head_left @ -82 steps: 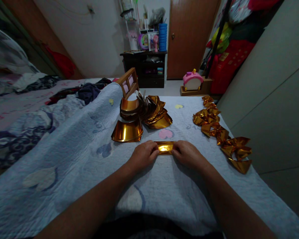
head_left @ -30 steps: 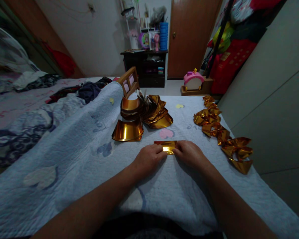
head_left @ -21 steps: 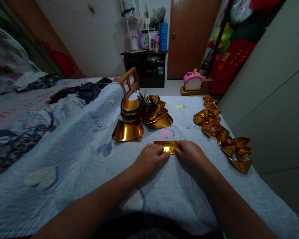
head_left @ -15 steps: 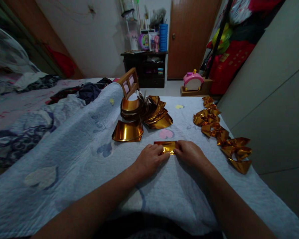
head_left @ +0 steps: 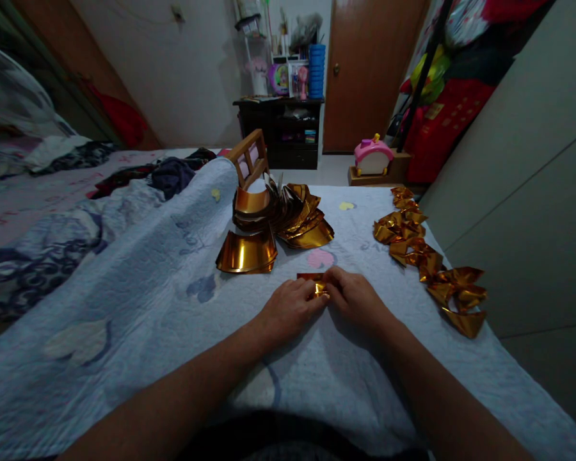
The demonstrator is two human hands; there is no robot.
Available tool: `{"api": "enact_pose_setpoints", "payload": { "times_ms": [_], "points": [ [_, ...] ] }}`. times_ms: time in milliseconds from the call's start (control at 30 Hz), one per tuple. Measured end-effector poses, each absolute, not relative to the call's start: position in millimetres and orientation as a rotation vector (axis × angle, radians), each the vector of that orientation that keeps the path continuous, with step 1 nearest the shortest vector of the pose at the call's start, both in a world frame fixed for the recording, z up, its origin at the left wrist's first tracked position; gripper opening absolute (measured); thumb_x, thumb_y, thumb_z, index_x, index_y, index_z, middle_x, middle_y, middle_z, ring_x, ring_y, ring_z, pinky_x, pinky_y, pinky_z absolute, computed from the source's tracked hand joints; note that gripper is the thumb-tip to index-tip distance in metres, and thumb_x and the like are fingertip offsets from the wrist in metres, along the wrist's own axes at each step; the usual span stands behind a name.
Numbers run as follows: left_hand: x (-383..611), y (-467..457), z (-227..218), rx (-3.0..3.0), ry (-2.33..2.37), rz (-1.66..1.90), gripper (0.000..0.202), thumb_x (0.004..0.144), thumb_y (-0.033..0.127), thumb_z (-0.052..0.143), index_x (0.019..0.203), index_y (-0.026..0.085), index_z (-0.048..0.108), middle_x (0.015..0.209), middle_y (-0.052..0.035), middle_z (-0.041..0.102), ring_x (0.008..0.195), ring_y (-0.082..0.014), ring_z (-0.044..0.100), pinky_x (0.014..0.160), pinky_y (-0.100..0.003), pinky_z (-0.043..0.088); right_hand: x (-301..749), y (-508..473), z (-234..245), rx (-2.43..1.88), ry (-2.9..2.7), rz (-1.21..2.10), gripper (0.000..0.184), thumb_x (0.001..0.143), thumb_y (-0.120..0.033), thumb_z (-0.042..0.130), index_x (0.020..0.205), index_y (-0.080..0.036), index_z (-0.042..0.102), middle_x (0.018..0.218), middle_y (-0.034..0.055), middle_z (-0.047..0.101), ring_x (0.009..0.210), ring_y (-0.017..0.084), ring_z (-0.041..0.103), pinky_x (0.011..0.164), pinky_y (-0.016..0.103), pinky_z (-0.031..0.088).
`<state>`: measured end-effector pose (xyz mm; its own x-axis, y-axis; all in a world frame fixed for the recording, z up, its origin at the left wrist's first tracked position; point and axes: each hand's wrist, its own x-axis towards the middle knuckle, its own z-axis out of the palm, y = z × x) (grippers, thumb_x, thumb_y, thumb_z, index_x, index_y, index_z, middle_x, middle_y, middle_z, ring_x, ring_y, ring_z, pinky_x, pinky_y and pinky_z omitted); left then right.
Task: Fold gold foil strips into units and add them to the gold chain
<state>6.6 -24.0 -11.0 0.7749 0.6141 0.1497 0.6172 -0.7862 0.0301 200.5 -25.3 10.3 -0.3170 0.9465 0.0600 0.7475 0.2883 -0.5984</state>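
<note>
A small folded sheet of gold foil paper [head_left: 320, 289] lies on the pale blue quilt, mostly covered by my fingers. My left hand [head_left: 290, 306] presses on its left part, fingers bent over it. At its right end, my right hand [head_left: 349, 296] pinches the paper, hiding that edge. Beyond them are stacks of gold foil sheets [head_left: 248, 251], some curled and fanned out. Along the right side runs a row of folded gold foil pieces [head_left: 415, 248], shaped like ingots.
The quilt [head_left: 173, 358] has heart prints and rises in a ridge on the left. A wooden frame piece [head_left: 250, 157] stands behind the stacks. Rumpled clothes [head_left: 173, 176] lie at the left. A pale cabinet [head_left: 532, 192] borders the right side.
My right hand has moved left along the gold foil paper, closer to my left hand, and covers more of it. My left hand stays almost in place.
</note>
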Motion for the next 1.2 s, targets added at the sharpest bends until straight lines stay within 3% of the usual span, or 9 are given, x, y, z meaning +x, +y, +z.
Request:
{"api": "enact_pose_setpoints", "payload": {
  "times_ms": [200,333,533,1200],
  "points": [
    [6.1,-22.1,-14.9,-3.0,-1.058,-0.344,0.021,0.1,0.025,0.055,0.114,0.026,0.07,0.096,-0.0047,0.064,0.09,-0.0216,0.057,0.077,-0.033,0.046,191.8,-23.5,7.0,-1.82,-2.326,0.538,0.019,0.099,-0.021,0.044,0.109,-0.018,0.06,0.098,0.0077,0.074,0.088,0.021,0.066,0.07,0.029,0.035],
    [3.8,-19.0,-14.7,-3.045,-1.17,-0.502,0.02,0.1,0.024,0.053,0.102,0.022,0.073,0.092,-0.0042,0.066,0.085,-0.0186,0.059,0.073,-0.03,0.047,188.1,-23.7,8.9,-1.889,-2.353,0.48,0.02,0.1,-0.021,0.042,0.108,-0.019,0.06,0.099,0.008,0.074,0.087,0.021,0.067,0.067,0.03,0.033],
    [-0.1,-14.2,-14.5,-3.08,-1.365,-0.692,0.014,0.098,0.019,0.055,0.096,0.017,0.069,0.093,-0.0061,0.069,0.089,-0.0193,0.063,0.081,-0.031,0.05,183.9,-25.4,9.4,-1.919,-2.377,0.432,0.019,0.101,-0.025,0.042,0.106,-0.019,0.06,0.099,0.0071,0.074,0.088,0.021,0.068,0.065,0.031,0.032],
    [0.6,-11.3,-6.5,-3.1,-1.671,-0.646,0.009,0.093,0.017,0.056,0.087,0.018,0.062,0.089,-0.0041,0.069,0.087,-0.0195,0.064,0.078,-0.031,0.048,175.6,-30.1,9.2,-1.949,-2.315,0.387,0.02,0.1,-0.034,0.046,0.106,-0.019,0.059,0.105,0.0086,0.073,0.092,0.023,0.068,0.066,0.032,0.035]
  ]
}}
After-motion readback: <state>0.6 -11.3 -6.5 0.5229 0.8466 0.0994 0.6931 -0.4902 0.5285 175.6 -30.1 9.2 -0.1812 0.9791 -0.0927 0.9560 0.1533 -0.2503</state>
